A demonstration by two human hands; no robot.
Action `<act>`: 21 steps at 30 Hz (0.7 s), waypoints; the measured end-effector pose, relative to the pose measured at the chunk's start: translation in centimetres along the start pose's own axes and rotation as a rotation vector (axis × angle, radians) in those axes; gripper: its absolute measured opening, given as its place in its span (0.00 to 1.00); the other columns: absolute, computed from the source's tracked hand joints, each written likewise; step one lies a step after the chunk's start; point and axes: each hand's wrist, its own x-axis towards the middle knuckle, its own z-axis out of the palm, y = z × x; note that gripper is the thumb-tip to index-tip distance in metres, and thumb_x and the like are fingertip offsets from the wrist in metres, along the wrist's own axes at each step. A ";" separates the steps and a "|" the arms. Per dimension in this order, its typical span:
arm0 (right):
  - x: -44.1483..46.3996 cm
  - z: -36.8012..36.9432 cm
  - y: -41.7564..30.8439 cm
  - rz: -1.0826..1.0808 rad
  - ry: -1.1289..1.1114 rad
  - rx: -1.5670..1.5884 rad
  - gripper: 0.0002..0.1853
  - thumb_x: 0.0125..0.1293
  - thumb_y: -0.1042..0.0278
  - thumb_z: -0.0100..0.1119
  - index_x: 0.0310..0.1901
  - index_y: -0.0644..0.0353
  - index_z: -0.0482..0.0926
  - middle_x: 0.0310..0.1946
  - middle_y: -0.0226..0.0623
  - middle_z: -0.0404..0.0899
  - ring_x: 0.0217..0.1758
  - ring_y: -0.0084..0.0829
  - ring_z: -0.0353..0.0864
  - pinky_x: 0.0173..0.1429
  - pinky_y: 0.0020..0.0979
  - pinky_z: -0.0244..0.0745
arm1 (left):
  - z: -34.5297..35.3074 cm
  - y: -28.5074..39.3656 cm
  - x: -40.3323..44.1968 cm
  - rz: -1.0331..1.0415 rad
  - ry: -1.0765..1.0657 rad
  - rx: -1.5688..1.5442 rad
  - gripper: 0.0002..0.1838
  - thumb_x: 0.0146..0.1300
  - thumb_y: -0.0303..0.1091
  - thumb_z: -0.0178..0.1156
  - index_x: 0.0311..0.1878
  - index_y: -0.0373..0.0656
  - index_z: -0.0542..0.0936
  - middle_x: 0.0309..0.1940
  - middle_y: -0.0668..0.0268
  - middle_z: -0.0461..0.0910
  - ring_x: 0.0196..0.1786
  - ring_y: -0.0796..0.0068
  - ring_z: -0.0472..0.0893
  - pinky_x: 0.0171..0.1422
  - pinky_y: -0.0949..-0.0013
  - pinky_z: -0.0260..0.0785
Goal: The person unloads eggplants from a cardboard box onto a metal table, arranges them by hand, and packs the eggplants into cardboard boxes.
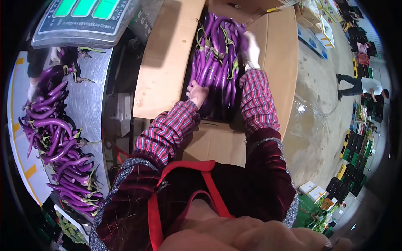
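Long purple eggplants [215, 62] fill an opened cardboard box [165, 58] in front of me, lying lengthwise with several green stems at the far end. At the near left of the pile, my left hand [197, 93] has its fingers curled over the lower end of an eggplant. My right hand [253, 49], in a white glove and a little blurred, is at the box's right side with its fingers round an eggplant [243, 42] by the wall. Part of the right hand's grip is hidden.
Left of the box, a heap of eggplants [63, 134] lies on a metal table [86, 100], where another person's gloved hand [32, 91] reaches in. A digital scale [79, 35] stands above it. On the right, a person [368, 86] walks over the wet floor [312, 125] near stacked crates [354, 144].
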 end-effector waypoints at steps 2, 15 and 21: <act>-1.1 1.4 3.3 -0.049 -0.227 -0.140 0.20 0.60 0.76 0.63 0.55 0.63 0.77 0.52 0.45 0.82 0.51 0.32 0.82 0.58 0.31 0.75 | 0.3 -0.3 -0.1 0.000 0.007 0.004 0.41 0.53 0.46 0.66 0.70 0.51 0.60 0.68 0.46 0.61 0.69 0.37 0.63 0.70 0.43 0.61; 0.1 4.3 -0.1 0.285 -0.489 -0.853 0.18 0.65 0.59 0.53 0.48 0.63 0.80 0.39 0.50 0.85 0.46 0.50 0.85 0.51 0.45 0.79 | 1.6 -0.5 0.7 -0.038 0.018 0.030 0.42 0.54 0.41 0.65 0.73 0.54 0.58 0.69 0.48 0.58 0.70 0.37 0.60 0.70 0.42 0.60; -0.3 5.5 0.5 0.130 -0.469 -0.827 0.12 0.63 0.65 0.52 0.40 0.63 0.82 0.33 0.48 0.85 0.39 0.53 0.85 0.42 0.47 0.81 | 0.6 0.2 0.0 -0.067 -0.043 0.052 0.43 0.58 0.42 0.62 0.76 0.56 0.55 0.72 0.48 0.55 0.72 0.37 0.58 0.73 0.44 0.59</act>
